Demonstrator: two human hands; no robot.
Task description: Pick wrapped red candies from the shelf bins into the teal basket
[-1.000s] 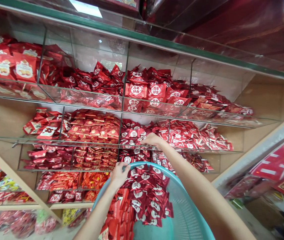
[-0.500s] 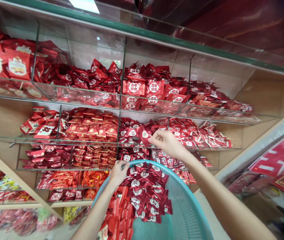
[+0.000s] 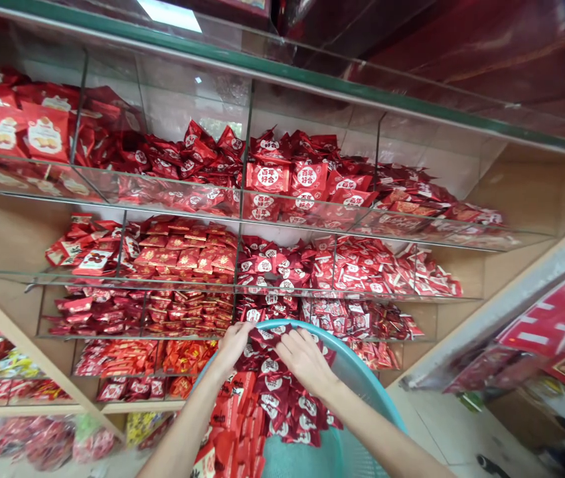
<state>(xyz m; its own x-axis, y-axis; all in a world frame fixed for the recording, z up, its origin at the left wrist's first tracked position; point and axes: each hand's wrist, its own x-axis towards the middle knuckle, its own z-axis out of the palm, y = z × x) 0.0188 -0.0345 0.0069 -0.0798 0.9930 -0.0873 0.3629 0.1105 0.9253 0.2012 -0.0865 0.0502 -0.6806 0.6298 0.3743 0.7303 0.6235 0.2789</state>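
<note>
A turquoise plastic basket with a slotted wall stands in front of me. Small dark red candy packets with white round labels are heaped inside it. Brighter red packets lie to their left. My left hand is closed on the basket's far left rim. Over the top of the dark red heap is my right hand, its fingers curled down among the packets. Whatever its fingertips hold is hidden beneath them. Similar dark red packets sit in a shelf compartment behind the basket.
Glass-fronted shelves hold red packets in divided compartments, among them gold-printed packets and larger pouches. A wooden shelf upright slants at the lower left. Wrapped red goods hang at the right, above a tiled floor.
My right hand has come down from the shelf front, where it held a dark red packet, to the heap in the basket. My left hand stays at the rim.
</note>
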